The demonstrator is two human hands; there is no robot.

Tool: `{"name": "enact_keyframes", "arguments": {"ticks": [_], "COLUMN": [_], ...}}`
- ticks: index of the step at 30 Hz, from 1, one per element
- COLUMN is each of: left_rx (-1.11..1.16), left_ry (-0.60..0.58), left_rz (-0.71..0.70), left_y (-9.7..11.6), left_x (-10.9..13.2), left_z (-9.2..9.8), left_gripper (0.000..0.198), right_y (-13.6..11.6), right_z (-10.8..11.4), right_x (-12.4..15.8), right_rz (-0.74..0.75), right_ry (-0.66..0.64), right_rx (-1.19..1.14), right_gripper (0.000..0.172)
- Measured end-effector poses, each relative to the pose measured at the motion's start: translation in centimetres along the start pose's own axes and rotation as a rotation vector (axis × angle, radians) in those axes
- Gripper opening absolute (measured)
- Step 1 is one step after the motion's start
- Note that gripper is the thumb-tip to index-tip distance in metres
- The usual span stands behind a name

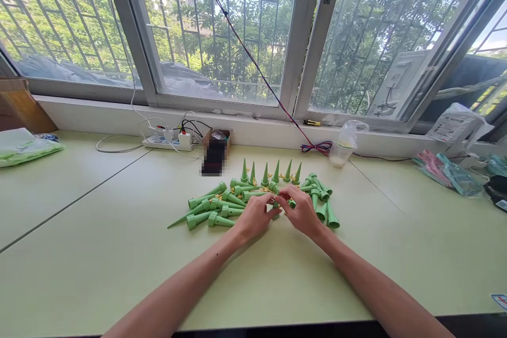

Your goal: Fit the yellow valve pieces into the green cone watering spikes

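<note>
My left hand (256, 215) and my right hand (300, 210) meet at the middle of the table, fingers closed around a green watering spike (276, 215). Its lower end shows between the hands; the rest is mostly hidden by my fingers. Left of my hands lies a pile of green ribbed-collar spikes (214, 204), and to the right are more loose green spikes (316, 194). Just behind, a row of upright green cones (265, 174) stands points up, with small yellow pieces (253, 182) among them.
A power strip (168, 142) with plugs and a small box (227, 140) stand along the sill. A clear cup (339, 153) and coiled cable (317, 147) are behind on the right. Plastic bags (455, 174) lie far right; a white-green bag (26, 149) lies far left.
</note>
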State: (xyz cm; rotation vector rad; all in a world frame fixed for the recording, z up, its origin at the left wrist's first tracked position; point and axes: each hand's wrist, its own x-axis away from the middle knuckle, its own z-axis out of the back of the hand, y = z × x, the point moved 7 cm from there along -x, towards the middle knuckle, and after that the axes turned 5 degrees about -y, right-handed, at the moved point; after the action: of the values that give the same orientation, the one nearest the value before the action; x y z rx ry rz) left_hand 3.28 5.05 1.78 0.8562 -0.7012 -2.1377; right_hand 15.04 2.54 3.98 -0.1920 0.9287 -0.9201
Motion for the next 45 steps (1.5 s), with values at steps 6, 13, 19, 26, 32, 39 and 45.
{"name": "enact_keyframes", "arguments": {"ticks": [6, 13, 19, 26, 32, 39, 45], "left_rx": [0.001, 0.013, 0.02, 0.003, -0.027, 0.015, 0.057], "left_ry": [0.011, 0.02, 0.026, 0.004, 0.074, 0.109, 0.217], "left_rz": [-0.018, -0.038, -0.047, -0.071, -0.078, -0.098, -0.066], "left_y": [0.6, 0.4, 0.5, 1.3, 1.6, 1.6, 1.5], "left_x": [0.1, 0.1, 0.2, 0.2, 0.4, 0.8, 1.1], "left_z": [-0.1, -0.3, -0.4, -0.5, -0.2, -0.6, 0.3], "left_gripper": [0.001, 0.005, 0.009, 0.011, 0.024, 0.044, 0.044], "right_y": [-0.5, -0.4, -0.3, -0.5, -1.5, -3.8, -4.1], "right_z": [-0.2, -0.4, -0.7, -0.3, 3.3, 5.7, 5.2], "right_x": [0.1, 0.2, 0.4, 0.6, -0.4, -5.8, -11.4], "right_rz": [0.015, 0.01, 0.017, 0.054, 0.033, 0.059, 0.105], "right_ry": [-0.003, 0.019, 0.017, 0.051, 0.267, 0.297, 0.248], "right_rx": [0.017, 0.038, 0.065, 0.154, 0.246, 0.245, 0.261], "right_gripper": [0.022, 0.023, 0.023, 0.026, 0.025, 0.016, 0.018]}}
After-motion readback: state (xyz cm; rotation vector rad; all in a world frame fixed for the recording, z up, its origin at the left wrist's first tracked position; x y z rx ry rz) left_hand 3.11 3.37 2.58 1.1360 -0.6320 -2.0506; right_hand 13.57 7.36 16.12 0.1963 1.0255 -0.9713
